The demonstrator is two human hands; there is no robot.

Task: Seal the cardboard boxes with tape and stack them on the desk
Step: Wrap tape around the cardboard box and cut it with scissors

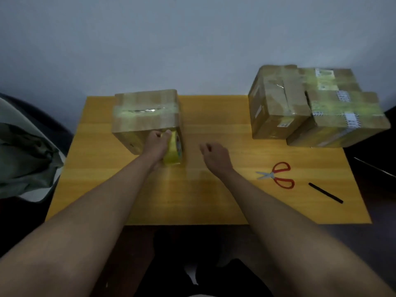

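From the head camera: a person's left hand [157, 144] is gripping a yellow tape roll [174, 150], fingers curled round it, and holding it against the near face of a cardboard box [144, 113] standing at the back left of the yellow desk [214, 200]. The right hand [215, 156] is hovering just right of the roll, fingers loosely curled and holding nothing. A tape strip is already crossing the box's top. At the back right, sealed boxes [310, 103] are sitting together, one lying partly over another. Red-handled scissors [277, 175] and a black stick [325, 192] are lying near the right edge, well apart from both hands. The likely risks: with nothing pressing down on the box, pulling the roll could drag it toward the edge; with the scissors out of easy reach, the strip may twist or stick to itself before cutting; the uneven pile may tip under another box.
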